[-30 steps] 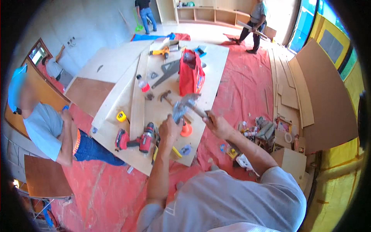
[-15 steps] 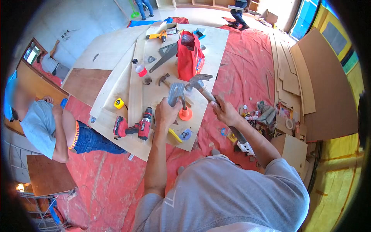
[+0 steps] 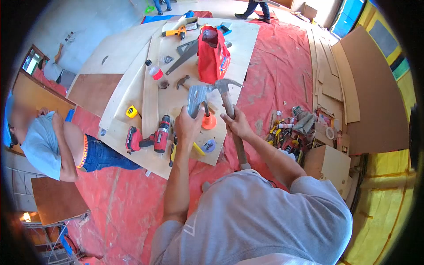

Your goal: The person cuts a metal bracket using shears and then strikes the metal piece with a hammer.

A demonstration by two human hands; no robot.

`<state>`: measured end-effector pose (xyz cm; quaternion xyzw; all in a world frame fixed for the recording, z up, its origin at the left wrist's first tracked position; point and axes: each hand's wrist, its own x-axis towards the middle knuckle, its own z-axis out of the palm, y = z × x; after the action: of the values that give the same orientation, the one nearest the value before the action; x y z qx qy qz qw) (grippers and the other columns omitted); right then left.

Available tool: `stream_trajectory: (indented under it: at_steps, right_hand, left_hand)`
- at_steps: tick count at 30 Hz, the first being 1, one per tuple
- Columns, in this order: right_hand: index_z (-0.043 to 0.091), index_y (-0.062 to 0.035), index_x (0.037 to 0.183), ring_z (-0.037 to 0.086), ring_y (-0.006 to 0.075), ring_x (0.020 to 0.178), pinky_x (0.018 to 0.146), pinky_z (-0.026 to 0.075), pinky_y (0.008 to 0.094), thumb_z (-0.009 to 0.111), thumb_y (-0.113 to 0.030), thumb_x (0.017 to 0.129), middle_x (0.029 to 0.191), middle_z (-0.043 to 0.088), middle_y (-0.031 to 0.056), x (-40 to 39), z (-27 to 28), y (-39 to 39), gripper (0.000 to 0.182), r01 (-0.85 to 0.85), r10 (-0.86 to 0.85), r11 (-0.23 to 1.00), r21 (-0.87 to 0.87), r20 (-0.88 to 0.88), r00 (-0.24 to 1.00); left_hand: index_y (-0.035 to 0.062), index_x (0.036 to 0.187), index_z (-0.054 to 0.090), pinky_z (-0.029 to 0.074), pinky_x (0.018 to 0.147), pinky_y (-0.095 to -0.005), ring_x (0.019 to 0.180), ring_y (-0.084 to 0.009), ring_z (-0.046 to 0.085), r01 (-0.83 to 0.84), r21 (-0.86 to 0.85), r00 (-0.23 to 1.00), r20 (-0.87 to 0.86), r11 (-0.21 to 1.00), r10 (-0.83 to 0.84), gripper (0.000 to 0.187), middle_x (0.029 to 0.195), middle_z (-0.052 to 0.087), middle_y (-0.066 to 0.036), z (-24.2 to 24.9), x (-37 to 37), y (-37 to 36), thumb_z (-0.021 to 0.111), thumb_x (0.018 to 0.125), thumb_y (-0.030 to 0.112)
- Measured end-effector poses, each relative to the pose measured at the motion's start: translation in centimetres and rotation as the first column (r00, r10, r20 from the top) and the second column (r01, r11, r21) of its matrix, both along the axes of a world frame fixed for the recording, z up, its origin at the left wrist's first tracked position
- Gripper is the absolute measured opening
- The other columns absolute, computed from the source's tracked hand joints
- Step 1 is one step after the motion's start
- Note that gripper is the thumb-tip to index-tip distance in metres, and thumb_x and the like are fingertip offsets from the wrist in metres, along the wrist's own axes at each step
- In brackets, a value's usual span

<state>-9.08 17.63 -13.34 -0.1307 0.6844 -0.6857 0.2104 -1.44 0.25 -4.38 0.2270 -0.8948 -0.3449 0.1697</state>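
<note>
My left hand (image 3: pixel 188 121) is closed on a flat grey metal piece (image 3: pixel 196 98) with a ridged face, held up over the worktable (image 3: pixel 119 119). My right hand (image 3: pixel 239 123) grips a claw hammer (image 3: pixel 226 95) by its wooden handle, which stands nearly upright with the claw pointing right. The hammer's striking face is right at the upper right edge of the grey piece. Just beyond my left hand is an orange round-based thing (image 3: pixel 209 122) with a dark stem. A second hammer (image 3: pixel 182 82) lies farther back on the wood.
On the table are a red drill (image 3: pixel 162 134), yellow tape measure (image 3: pixel 131 111), bottle (image 3: pixel 154 70), handsaw (image 3: pixel 182 59), red bag (image 3: pixel 213 62) and orange drill (image 3: pixel 175 32). A person (image 3: pixel 42 139) stands at the left. Scattered tools (image 3: pixel 289 137) lie on red sheeting at right, beside leaning boards (image 3: pixel 371 92).
The hammer has swung left and its handle is now more upright, its head closer against the grey piece. My right hand moved left. A far person's legs shifted left.
</note>
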Motion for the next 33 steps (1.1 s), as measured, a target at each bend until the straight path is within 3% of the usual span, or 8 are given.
stream_trajectory:
  at_steps: [5, 8, 11, 17, 20, 23, 26, 33]
  right_hand:
    - [0.048, -0.0037, 0.126, 0.047, 0.0078, 0.048, 0.044, 0.04, 0.0259, 0.063, -0.019, 0.094, 0.065, 0.047, -0.0024, -0.7, -0.2, 0.2, 0.039, 0.018, -0.019, 1.0, -0.013, -0.052, 0.998]
    - [0.046, -0.0016, 0.115, 0.048, 0.0097, 0.045, 0.04, 0.039, 0.0272, 0.061, -0.021, 0.094, 0.064, 0.047, 0.0006, -0.5, -0.2, 1.0, 0.033, -0.006, 0.008, 1.0, 0.021, -0.066, 0.998]
    - [0.047, -0.0012, 0.115, 0.049, 0.0104, 0.047, 0.041, 0.041, 0.028, 0.062, -0.021, 0.093, 0.065, 0.048, 0.0009, -0.4, -1.3, 1.9, 0.033, 0.001, 0.008, 0.996, 0.085, -0.112, 0.994]
    - [0.049, -0.0017, 0.114, 0.051, 0.0112, 0.05, 0.044, 0.043, 0.0297, 0.063, -0.022, 0.092, 0.067, 0.05, 0.0011, 0.3, -2.4, 3.1, 0.033, 0.0, 0.0, 0.999, 0.035, -0.005, 1.0]
    - [0.049, -0.0023, 0.114, 0.05, 0.0108, 0.049, 0.043, 0.043, 0.0298, 0.063, -0.021, 0.092, 0.067, 0.05, 0.001, 0.3, -2.8, 3.4, 0.032, 0.007, -0.001, 0.994, 0.113, -0.058, 0.998]
    - [0.049, -0.0032, 0.122, 0.045, 0.0068, 0.048, 0.044, 0.039, 0.0259, 0.061, -0.018, 0.094, 0.067, 0.045, -0.0028, 0.6, -2.7, 3.6, 0.033, -0.001, 0.001, 0.995, 0.103, 0.0, 1.0]
    - [0.049, -0.0034, 0.12, 0.045, 0.0075, 0.047, 0.043, 0.039, 0.0262, 0.061, -0.018, 0.094, 0.067, 0.046, -0.0019, 0.8, -2.3, 3.8, 0.032, 0.001, 0.001, 0.996, 0.093, -0.018, 1.0]
    - [0.049, -0.0041, 0.105, 0.047, 0.0086, 0.047, 0.042, 0.04, 0.0272, 0.061, -0.021, 0.094, 0.064, 0.047, -0.001, 1.0, -2.0, 4.7, 0.024, -0.008, 0.01, 0.994, 0.106, -0.017, 1.0]
  left_hand:
    - [-0.0034, 0.096, 0.06, 0.052, 0.075, -0.0487, 0.084, -0.0426, 0.066, 0.036, -0.039, 0.995, 0.093, 0.999, -0.032, 0.052, 0.086, 0.068, -0.026, 1.2, -1.2, 0.7, 0.066, 0.082, 0.046]
    - [-0.0034, 0.098, 0.06, 0.052, 0.076, -0.049, 0.085, -0.0428, 0.066, 0.043, -0.098, 0.99, 0.136, 0.994, -0.029, 0.053, 0.087, 0.068, -0.027, 1.8, -1.6, 1.3, 0.066, 0.082, 0.047]
    - [-0.0031, 0.098, 0.061, 0.052, 0.077, -0.0489, 0.085, -0.0428, 0.066, 0.039, -0.135, 0.987, 0.161, 0.99, -0.017, 0.053, 0.088, 0.068, -0.027, 1.5, -1.7, 1.5, 0.066, 0.082, 0.047]
    - [-0.0026, 0.097, 0.061, 0.052, 0.076, -0.0486, 0.085, -0.0425, 0.067, 0.015, -0.083, 0.977, 0.213, 0.996, 0.003, 0.052, 0.088, 0.068, -0.026, 1.6, -1.2, 1.1, 0.066, 0.082, 0.047]
    - [-0.0028, 0.097, 0.061, 0.052, 0.076, -0.0486, 0.085, -0.0423, 0.067, 0.036, -0.089, 0.976, 0.218, 0.995, -0.016, 0.052, 0.088, 0.068, -0.026, 2.1, -1.0, 1.5, 0.066, 0.082, 0.047]
    - [-0.0026, 0.097, 0.061, 0.052, 0.076, -0.0484, 0.084, -0.0423, 0.067, 0.04, -0.134, 0.978, 0.208, 0.99, -0.011, 0.051, 0.088, 0.068, -0.026, 2.1, -1.0, 2.0, 0.066, 0.082, 0.046]
    - [-0.0025, 0.097, 0.061, 0.052, 0.076, -0.0482, 0.085, -0.0422, 0.067, 0.036, -0.163, 0.976, 0.216, 0.986, 0.0, 0.051, 0.089, 0.068, -0.026, 1.8, -1.3, 2.0, 0.065, 0.083, 0.046]
    - [-0.0023, 0.098, 0.061, 0.052, 0.079, -0.048, 0.088, -0.0416, 0.066, 0.033, -0.192, 0.968, 0.251, 0.981, 0.016, 0.05, 0.092, 0.068, -0.026, 1.0, -1.4, 2.0, 0.065, 0.084, 0.045]
